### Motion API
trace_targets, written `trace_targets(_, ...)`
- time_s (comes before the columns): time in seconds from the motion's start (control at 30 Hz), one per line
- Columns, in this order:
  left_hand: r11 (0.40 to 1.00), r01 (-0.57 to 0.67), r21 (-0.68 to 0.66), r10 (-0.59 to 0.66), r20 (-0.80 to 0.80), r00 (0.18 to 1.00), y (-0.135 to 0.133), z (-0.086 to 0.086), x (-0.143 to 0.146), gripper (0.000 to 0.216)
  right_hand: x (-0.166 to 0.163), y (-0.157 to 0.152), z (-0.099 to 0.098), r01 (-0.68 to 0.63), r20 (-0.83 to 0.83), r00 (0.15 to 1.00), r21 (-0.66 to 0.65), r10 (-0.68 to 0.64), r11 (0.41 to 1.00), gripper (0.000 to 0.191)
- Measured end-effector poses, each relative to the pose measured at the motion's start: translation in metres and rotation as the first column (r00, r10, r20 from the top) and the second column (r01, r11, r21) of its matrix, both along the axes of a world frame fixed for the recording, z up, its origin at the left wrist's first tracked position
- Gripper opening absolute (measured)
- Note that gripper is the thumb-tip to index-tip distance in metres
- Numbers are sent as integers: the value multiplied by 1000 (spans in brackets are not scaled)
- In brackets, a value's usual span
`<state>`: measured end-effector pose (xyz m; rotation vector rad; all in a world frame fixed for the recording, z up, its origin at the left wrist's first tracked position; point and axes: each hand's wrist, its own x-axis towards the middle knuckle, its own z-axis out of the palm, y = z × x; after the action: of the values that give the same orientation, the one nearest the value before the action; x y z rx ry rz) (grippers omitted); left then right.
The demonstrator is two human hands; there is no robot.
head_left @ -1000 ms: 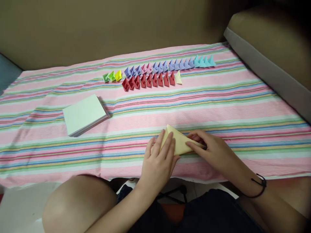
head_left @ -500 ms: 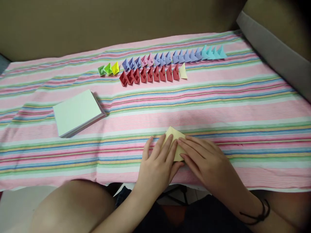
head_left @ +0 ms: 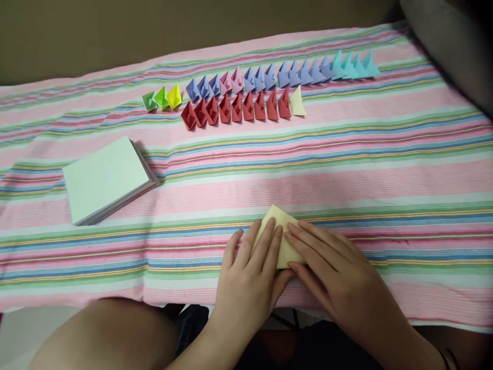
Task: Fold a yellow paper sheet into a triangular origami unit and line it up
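We press both hands flat on a pale yellow folded paper (head_left: 284, 226) that lies near the front edge of the table (head_left: 385, 169), which is covered by a cloth striped in pink, green, blue and yellow. Our left hand (head_left: 250, 280) rests with its fingers stretched out and close together, the fingertips lying over the left half of the paper. Our right hand (head_left: 335, 277) comes in from the right, also flat with its fingers extended, the tips covering the paper's right side and meeting the left fingers near the middle. Neither hand pinches anything, and both palms face down. Only the far corner of the paper and a strip between the fingers show. To the left, well apart from the hands, sits a stack of paper sheets (head_left: 106, 180) with a pale green sheet on top. Along the far side of the table two rows of small folded pieces stand. The nearer one is a row of red pieces (head_left: 234, 109) ending on the right with a single pale yellow piece (head_left: 297, 101). The row behind it starts with green and yellow pieces (head_left: 162, 97), goes on with purple and pink pieces (head_left: 254, 79), and ends with teal pieces (head_left: 356, 66). Our bare knee (head_left: 103, 334) shows below the table's edge at lower left.
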<state>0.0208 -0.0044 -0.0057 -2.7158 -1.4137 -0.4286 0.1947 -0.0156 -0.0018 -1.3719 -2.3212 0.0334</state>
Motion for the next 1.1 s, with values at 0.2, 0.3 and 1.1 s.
trace_targets(0.2, 1000, -4, -23, 4, -5, 1000, 0, 0, -1, 49, 0, 0, -1, 3, 15, 1000, -14, -2, 1000, 34)
trace_targets(0.3, 1000, -3, -28, 3, -3, 1000, 0, -1, -2, 49, 0, 0, -1, 6, 20, 1000, -7, -6, 1000, 34)
trace_targets(1.1, 987, 34, -155, -33, 8, 999, 20, 15, 1, 33, 0, 1, -3, 6, 8, 1000, -2, -6, 1000, 32)
